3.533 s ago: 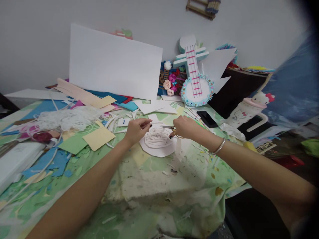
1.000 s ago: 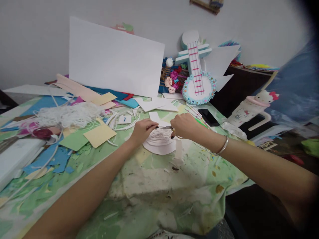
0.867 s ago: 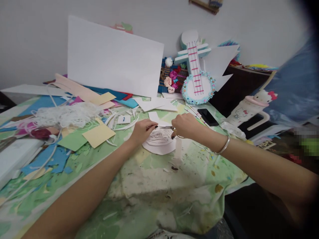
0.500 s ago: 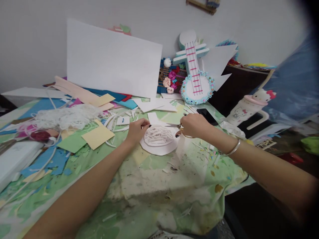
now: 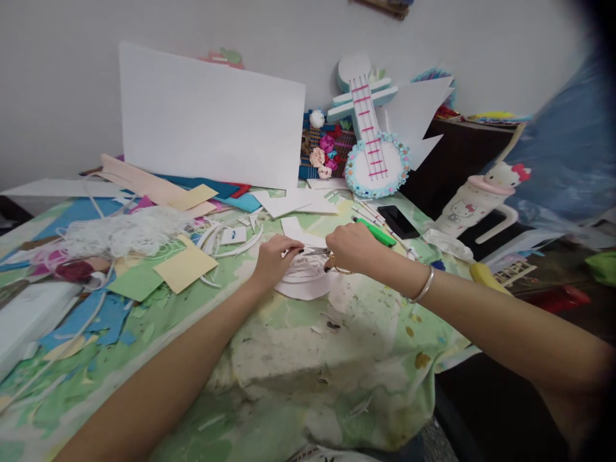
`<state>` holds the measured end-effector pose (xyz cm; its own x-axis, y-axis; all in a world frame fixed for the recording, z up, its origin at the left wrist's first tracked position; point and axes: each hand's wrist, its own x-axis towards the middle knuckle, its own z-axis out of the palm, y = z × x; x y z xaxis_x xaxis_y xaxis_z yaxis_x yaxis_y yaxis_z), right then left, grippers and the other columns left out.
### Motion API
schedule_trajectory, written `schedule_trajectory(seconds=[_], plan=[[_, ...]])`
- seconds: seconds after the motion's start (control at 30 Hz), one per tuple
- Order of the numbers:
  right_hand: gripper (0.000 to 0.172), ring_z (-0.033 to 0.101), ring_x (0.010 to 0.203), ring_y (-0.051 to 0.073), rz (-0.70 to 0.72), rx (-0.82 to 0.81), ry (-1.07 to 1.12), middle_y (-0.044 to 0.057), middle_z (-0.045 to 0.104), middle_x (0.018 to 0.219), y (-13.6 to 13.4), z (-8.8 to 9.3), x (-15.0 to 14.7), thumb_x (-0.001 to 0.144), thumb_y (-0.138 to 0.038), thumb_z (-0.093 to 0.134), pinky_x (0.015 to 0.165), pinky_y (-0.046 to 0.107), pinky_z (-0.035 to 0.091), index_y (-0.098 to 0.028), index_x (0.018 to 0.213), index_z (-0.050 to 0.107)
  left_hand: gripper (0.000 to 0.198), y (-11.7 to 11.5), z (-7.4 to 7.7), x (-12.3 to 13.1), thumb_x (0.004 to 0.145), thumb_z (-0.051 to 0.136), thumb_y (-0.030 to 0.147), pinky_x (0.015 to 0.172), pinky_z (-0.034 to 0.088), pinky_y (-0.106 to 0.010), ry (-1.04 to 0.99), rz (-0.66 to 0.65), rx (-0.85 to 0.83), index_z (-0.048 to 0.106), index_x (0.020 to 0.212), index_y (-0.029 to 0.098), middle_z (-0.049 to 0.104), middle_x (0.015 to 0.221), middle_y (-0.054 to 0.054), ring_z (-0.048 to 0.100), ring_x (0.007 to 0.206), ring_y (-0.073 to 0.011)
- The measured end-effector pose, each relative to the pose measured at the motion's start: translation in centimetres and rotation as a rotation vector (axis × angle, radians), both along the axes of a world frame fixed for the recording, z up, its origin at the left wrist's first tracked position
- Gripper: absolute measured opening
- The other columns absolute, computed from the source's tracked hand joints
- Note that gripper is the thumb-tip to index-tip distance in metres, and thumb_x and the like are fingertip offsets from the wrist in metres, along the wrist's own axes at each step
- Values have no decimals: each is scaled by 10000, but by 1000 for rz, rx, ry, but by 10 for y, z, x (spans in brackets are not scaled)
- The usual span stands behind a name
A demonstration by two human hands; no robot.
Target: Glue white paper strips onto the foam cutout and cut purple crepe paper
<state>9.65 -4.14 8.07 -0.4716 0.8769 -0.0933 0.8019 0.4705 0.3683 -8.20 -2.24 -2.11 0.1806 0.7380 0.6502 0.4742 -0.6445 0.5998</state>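
My right hand [image 5: 353, 248] is closed round small scissors [image 5: 317, 252], whose blades point left over a round white paper piece [image 5: 304, 287] covered with thin white strips. My left hand [image 5: 274, 258] pinches a thin white strip at the left edge of that piece, right at the scissor tips. Both hands hover just above the green patterned tablecloth [image 5: 308, 359]. A silver bangle [image 5: 422, 286] circles my right wrist.
A large white board [image 5: 212, 119] leans on the wall. A foam guitar model [image 5: 368, 144], paper flowers [image 5: 321, 151], a phone [image 5: 397, 220], a green marker [image 5: 376, 232] and a cat-shaped bottle [image 5: 474, 199] lie to the right. White strips [image 5: 122, 231] and coloured paper scraps [image 5: 185, 268] crowd the left.
My hands parted half a second ago, baring the round piece; now the scissors are back at the strip pinched in my left hand. The view has shifted slightly.
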Motion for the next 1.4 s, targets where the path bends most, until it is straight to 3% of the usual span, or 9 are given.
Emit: schedule_trajectory(seconds=[0.27,0.43,0.6,0.77,1.13,1.4], plan=[[367,663,805,295,41,28,-6,199,681,785,-1,-4,6,741,-424,679,605,292,429,-85,876,714,182,0,-5,5,843,541,137,784,489,-336,81,-42,93,707,880,200,725,845,-45,626,819,-181],[373,664,805,301,22,29,-10,201,684,797,1,-3,10,751,-445,655,608,304,437,-98,874,717,170,2,-7,4,826,566,165,741,503,-321,64,65,51,699,928,194,725,902,-59,639,819,-184],[428,658,826,314,-86,33,0,191,691,803,4,2,21,753,-509,622,631,327,443,-118,896,719,55,5,-7,-2,769,656,202,705,492,-303,10,165,-25,710,773,197,727,797,-34,643,735,-174],[544,641,885,314,-262,45,30,205,684,891,7,4,44,749,-617,583,681,336,444,-115,921,705,50,6,-7,-3,749,672,187,725,477,-306,32,177,-11,720,740,196,703,752,-29,614,749,-176],[503,634,839,292,-469,2,284,120,692,864,-19,-39,89,748,-652,561,579,308,401,-190,887,703,148,17,-6,10,812,585,160,795,437,-350,277,5,-7,731,823,183,669,797,-52,541,841,-209],[448,641,826,266,-516,-36,414,105,706,826,-29,-74,105,744,-623,589,551,278,331,-202,856,693,201,36,1,15,794,565,111,781,419,-367,367,-111,-50,743,778,205,710,813,-43,513,843,-219]])
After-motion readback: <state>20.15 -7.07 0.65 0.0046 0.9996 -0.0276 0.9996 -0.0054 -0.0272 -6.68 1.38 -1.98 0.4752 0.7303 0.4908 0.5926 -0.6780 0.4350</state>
